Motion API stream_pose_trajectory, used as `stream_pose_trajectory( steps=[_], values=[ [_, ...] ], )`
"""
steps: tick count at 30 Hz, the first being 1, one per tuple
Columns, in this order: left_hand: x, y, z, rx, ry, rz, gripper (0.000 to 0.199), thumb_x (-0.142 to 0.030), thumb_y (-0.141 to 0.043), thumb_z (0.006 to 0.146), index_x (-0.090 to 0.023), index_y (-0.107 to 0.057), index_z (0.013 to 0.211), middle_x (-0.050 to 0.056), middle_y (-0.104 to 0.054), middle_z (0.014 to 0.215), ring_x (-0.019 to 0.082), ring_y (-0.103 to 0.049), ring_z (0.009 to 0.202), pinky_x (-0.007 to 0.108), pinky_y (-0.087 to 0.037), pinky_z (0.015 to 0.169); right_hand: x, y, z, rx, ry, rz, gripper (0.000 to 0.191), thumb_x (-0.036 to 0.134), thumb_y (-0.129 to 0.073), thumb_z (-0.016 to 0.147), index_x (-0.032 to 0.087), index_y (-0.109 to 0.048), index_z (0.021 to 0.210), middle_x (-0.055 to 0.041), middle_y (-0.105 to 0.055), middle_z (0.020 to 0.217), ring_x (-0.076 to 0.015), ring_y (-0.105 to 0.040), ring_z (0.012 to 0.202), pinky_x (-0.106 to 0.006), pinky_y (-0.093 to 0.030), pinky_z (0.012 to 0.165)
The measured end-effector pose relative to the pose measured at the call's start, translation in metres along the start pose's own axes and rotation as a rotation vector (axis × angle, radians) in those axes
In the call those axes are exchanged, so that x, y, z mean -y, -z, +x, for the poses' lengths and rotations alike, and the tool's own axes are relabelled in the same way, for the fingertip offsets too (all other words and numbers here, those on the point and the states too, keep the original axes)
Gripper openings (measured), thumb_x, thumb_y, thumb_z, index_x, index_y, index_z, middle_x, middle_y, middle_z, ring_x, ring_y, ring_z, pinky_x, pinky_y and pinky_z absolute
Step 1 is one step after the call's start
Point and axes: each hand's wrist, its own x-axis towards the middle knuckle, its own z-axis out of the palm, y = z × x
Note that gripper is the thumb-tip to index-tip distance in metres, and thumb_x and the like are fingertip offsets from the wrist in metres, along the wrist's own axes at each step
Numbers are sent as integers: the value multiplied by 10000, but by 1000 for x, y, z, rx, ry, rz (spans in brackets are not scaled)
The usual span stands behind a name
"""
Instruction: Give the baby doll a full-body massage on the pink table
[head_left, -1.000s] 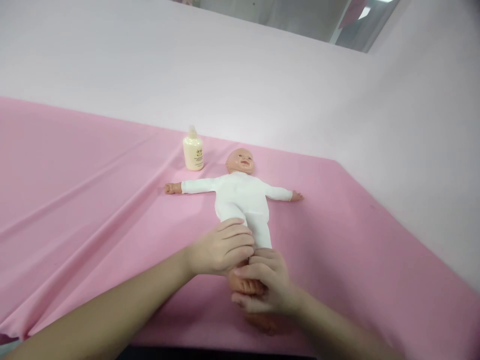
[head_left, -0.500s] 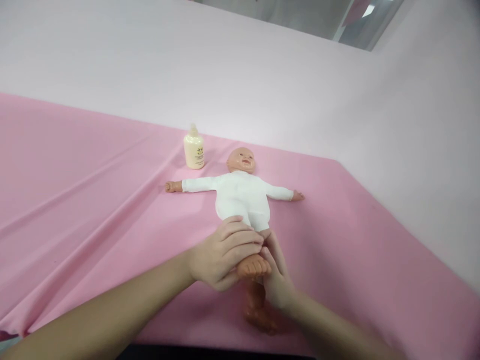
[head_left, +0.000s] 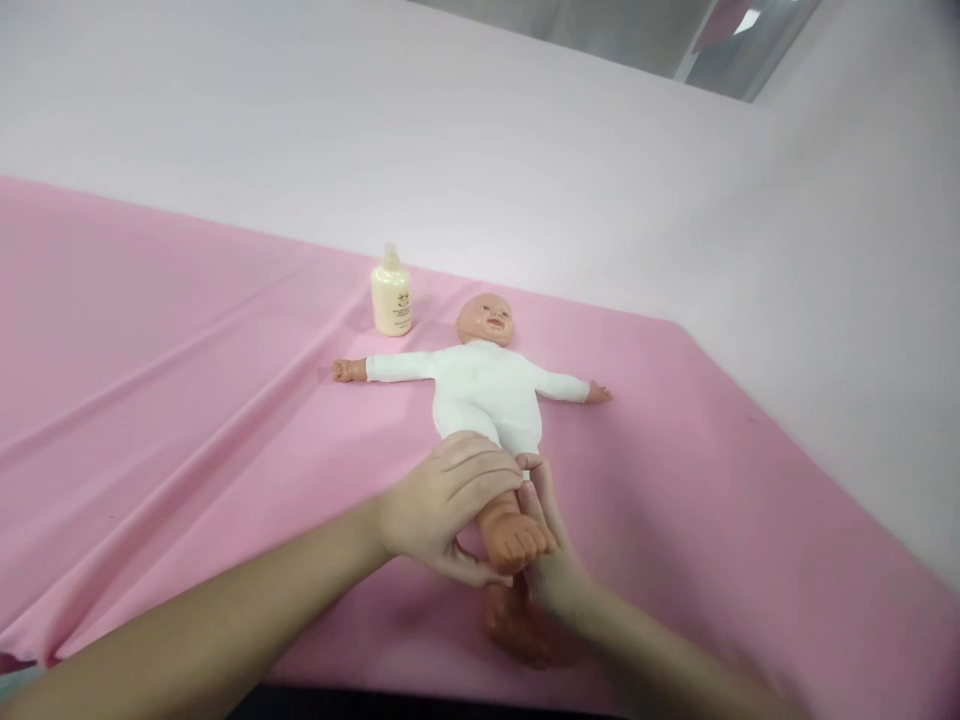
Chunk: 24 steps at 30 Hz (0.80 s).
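A baby doll [head_left: 487, 390] with a white cloth body lies on its back, arms spread and head away from me. One of its legs [head_left: 516, 540] is lifted, the foot's toes facing me. Around that leg my left hand [head_left: 457, 500] is closed, fingers over the top and thumb beneath. My right hand [head_left: 551, 535] wraps the same leg from the right side, its fingers bent near the left fingertips. Below them the doll's other foot [head_left: 517, 630] rests on the pink cloth. Parts of both lower legs are hidden behind my hands.
A cream pump bottle [head_left: 392, 300] stands upright left of the doll's head. The pink cloth [head_left: 225, 400] covers the table, with folds on the left. Behind the table rises a pale wall [head_left: 300, 120] with a window-like opening [head_left: 600, 30] at the top.
The lifted foot has shifted slightly right and shows more of its ankle between my hands. My left thumb has moved out beneath the foot. The doll's body and the bottle stay in place.
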Motion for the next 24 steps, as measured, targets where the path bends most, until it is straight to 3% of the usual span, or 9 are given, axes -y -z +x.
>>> stream_pose_trajectory(
  steps=[4,9,15,21,24],
  values=[
    [-1,-3,-1,-21,-11,7,595,-438,-607,743,-129,-486,1237,136,-661,1019,277,-624,986,469,-503,884,-5,-1,0,57,-11,90,247,491,-372,1003,292,-392,1149,-37,-570,1034,-179,-602,995,-347,-540,896],
    [-4,-1,-1,-33,-7,3,515,-307,-529,694,-164,-497,1188,109,-667,1012,284,-610,1029,513,-465,948,-8,1,1,126,77,102,288,413,-437,992,308,-361,1249,-79,-551,1243,-210,-567,1176,-416,-507,997],
    [-9,0,2,-14,36,-23,500,-251,-482,648,-167,-496,1140,110,-662,988,277,-632,996,513,-449,968,-18,3,1,136,124,104,363,420,-368,1006,325,-315,1352,-88,-560,1271,-237,-573,1202,-476,-503,1005],
    [-8,-2,7,-74,-11,-54,275,-357,-474,755,-190,-515,970,56,-615,780,212,-602,762,420,-509,803,-19,5,1,220,163,75,465,507,-381,975,301,-308,1385,-106,-520,1335,-276,-522,1271,-518,-440,1076],
    [-8,-1,7,-58,-7,-58,257,-426,-483,832,-187,-518,919,49,-617,749,193,-589,724,386,-506,763,-14,7,3,260,197,14,588,627,-373,945,274,-287,1407,-124,-495,1355,-294,-483,1306,-524,-411,1104]
  ],
)
